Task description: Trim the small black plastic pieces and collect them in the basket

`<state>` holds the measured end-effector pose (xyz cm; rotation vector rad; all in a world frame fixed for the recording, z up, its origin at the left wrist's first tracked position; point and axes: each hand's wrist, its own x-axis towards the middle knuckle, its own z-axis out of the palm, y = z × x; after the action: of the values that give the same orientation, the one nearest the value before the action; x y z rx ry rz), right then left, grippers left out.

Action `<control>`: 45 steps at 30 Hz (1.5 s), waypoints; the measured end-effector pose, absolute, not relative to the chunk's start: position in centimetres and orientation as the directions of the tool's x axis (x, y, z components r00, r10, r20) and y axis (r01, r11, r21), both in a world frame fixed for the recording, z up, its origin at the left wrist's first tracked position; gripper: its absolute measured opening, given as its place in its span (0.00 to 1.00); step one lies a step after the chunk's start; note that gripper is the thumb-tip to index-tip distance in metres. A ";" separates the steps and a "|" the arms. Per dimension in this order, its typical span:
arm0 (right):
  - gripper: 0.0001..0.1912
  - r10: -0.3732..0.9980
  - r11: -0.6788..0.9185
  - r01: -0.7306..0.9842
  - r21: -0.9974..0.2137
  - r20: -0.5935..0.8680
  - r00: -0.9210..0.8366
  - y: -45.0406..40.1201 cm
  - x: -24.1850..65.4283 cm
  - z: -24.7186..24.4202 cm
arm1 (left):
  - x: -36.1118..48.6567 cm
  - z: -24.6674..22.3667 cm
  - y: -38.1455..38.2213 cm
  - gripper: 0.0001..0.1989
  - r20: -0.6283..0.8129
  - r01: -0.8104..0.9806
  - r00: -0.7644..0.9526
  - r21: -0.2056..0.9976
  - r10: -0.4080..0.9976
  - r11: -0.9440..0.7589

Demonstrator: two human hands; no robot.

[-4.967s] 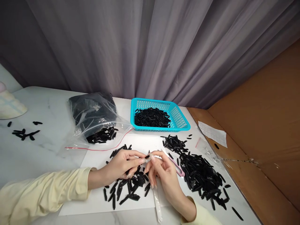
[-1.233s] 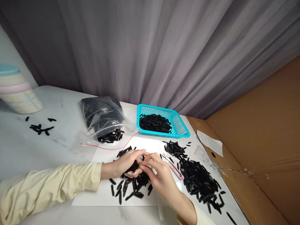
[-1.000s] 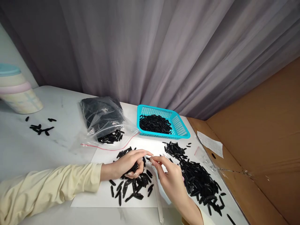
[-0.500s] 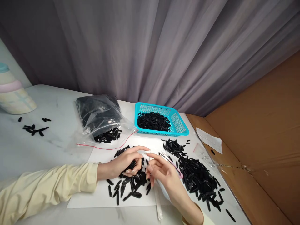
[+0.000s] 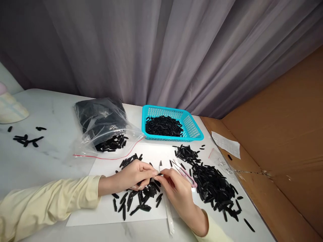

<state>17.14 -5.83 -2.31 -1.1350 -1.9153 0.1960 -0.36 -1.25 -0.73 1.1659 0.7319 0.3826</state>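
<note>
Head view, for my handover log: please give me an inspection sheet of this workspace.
Surface: marbled table; white sheet on it.
Job items: black pieces in piles, in a turquoise basket and in a clear bag.
Clutter: pink snips; pointed tool; stray pieces at left.
Hands: left hand and right hand pinch a dark piece between them.
Cables: nothing seen.
Surroundings: grey curtain behind, cardboard at right.

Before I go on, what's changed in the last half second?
The left hand has bent in its index finger, stretched out half a second ago, and its fingertips now meet those of the right hand at a small black piece. No release shows. The blue basket, plastic bag and large black pile stayed put; the view shifted slightly.
</note>
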 end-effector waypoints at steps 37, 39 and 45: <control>0.09 0.918 0.397 0.384 -0.834 0.368 -0.148 -6.2 17.2 -1.8 | -0.3 -1.0 -1.1 0.26 -0.339 0.048 0.685 0.904 0.645 0.424; 0.09 0.912 0.409 0.396 -0.822 0.381 -0.150 -6.2 17.2 -1.8 | -0.4 -0.9 -1.1 0.26 -0.342 0.051 0.687 0.903 0.641 0.427; 0.10 0.884 0.464 0.375 -0.802 0.443 -0.147 -6.3 17.2 -1.8 | -0.5 -1.2 -1.1 0.25 -0.336 0.048 0.687 0.905 0.644 0.422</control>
<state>17.18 -6.34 -1.79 -1.0838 -1.7304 0.6485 -0.47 -1.09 -1.19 1.0882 0.7477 0.4200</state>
